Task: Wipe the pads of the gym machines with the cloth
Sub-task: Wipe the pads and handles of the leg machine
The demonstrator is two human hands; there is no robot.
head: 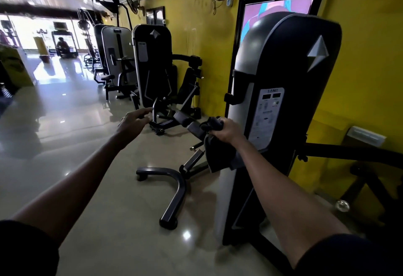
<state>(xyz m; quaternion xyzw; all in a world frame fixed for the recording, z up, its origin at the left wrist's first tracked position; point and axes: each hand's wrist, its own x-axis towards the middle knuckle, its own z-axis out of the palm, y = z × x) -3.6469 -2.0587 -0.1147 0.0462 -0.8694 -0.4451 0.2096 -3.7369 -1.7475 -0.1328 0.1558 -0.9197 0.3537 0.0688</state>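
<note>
My right hand (226, 130) grips a dark grey cloth (218, 155), bunched at the fingers and hanging down below the fist. The cloth's top end touches a black padded bar (187, 122) that sticks out from the nearest gym machine (281, 83), a tall black and grey weight-stack tower. My left hand (133, 121) is stretched forward to the left of that pad, fingers spread and relaxed, holding nothing. It hovers in the air apart from the pad.
The machine's black curved base leg (174, 186) lies on the glossy floor in front of me. More black machines (152, 66) stand in a row along the yellow wall (366, 79). A person sits far off by the bright windows.
</note>
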